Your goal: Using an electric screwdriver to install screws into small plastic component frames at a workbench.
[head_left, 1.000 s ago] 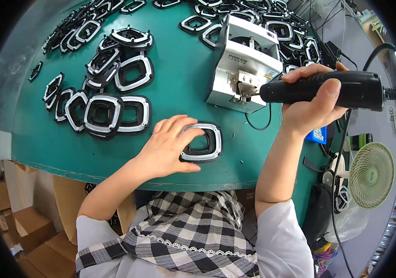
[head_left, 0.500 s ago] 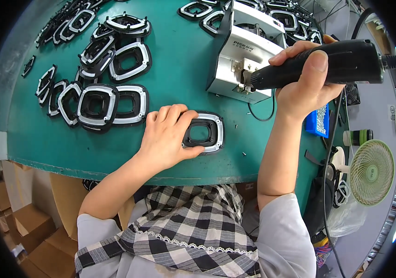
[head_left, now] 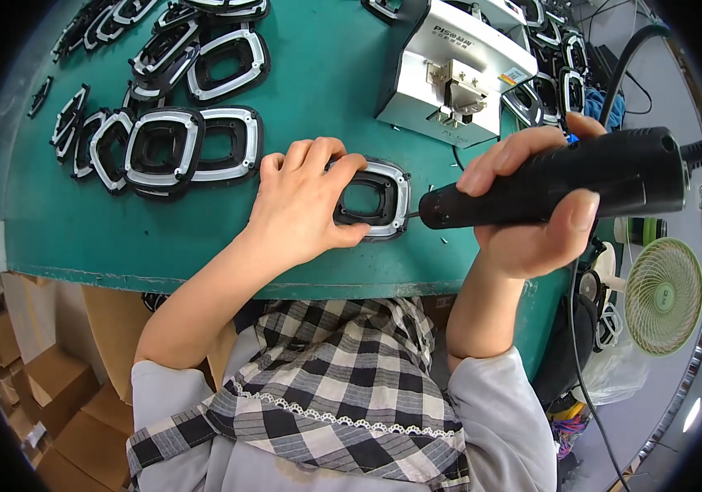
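My left hand (head_left: 297,201) is closed over the left side of a rounded square frame (head_left: 402,195), black with a silver-white rim, pressing it flat against the green table. A black electric screwdriver (head_left: 564,187) lies in the grip of my right hand (head_left: 523,242), held nearly level. Its thin bit points left and reaches the frame's right edge; whether a screw is on the bit is too small to tell. Beyond it stands a white and black screw feeder (head_left: 439,98) with a metal outlet on its front.
Several similar frames (head_left: 164,152) lie piled at the left, and more (head_left: 571,86) sit behind the feeder. Loose screws (head_left: 443,240) are on the green table (head_left: 203,246) beside the held frame. A pale green fan (head_left: 664,297) and a hanging cable (head_left: 574,361) are at the right.
My right hand has brought the screwdriver from the feeder's outlet down and toward me, to the frame's right edge. My left hand keeps hold of the frame. The whole view has shifted slightly.
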### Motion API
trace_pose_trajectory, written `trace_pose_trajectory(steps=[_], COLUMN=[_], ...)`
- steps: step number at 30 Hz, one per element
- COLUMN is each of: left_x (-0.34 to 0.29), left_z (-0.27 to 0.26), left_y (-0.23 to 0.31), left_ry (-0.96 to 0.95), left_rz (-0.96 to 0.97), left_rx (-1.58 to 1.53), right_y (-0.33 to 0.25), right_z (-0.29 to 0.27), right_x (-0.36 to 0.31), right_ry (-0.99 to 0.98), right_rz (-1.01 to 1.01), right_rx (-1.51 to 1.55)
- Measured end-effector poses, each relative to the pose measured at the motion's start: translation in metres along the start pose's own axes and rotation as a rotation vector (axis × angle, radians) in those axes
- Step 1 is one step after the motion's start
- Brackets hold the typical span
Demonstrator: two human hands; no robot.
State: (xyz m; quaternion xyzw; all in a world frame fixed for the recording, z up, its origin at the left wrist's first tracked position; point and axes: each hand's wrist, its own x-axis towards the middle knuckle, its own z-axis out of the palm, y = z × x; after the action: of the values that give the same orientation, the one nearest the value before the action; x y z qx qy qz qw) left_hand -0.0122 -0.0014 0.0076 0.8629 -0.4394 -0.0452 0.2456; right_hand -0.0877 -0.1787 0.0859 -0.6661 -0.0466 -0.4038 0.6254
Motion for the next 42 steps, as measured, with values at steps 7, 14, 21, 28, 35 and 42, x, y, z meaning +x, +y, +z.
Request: trace_pose_trajectory(steps=[7,14,21,28,35,42], left_x=[-0.001,-0.001,0.002,0.0,0.0,0.001], left_z=[0.002,0.002,0.002,0.002,0.002,0.001], left_y=[-0.001,-0.004,-0.005,-0.006,-0.01,-0.009], left_ry=[0.01,0.019,0.017,-0.025,-0.041,-0.035], left_rz=[0.008,0.02,0.031,0.025,0.012,0.008], left_rx=[-0.008,-0.038,-0.064,-0.093,-0.102,-0.098], right_y=[0.001,0.008,0.013,0.001,0.019,0.022], right_z=[0.006,0.001,-0.004,-0.016,-0.006,0.001], right_x=[-0.018,-0.028,-0.026,0.065,0.083,0.084], right_ry=[-0.067,-0.162,-0.245,0.212,0.122,0.116], right_rz=[0.045,-0.052,-0.026,-0.379,-0.42,-0.467], right_rx=[-0.109,-0.126,-0.047,-0.071,-0.176,-0.225])
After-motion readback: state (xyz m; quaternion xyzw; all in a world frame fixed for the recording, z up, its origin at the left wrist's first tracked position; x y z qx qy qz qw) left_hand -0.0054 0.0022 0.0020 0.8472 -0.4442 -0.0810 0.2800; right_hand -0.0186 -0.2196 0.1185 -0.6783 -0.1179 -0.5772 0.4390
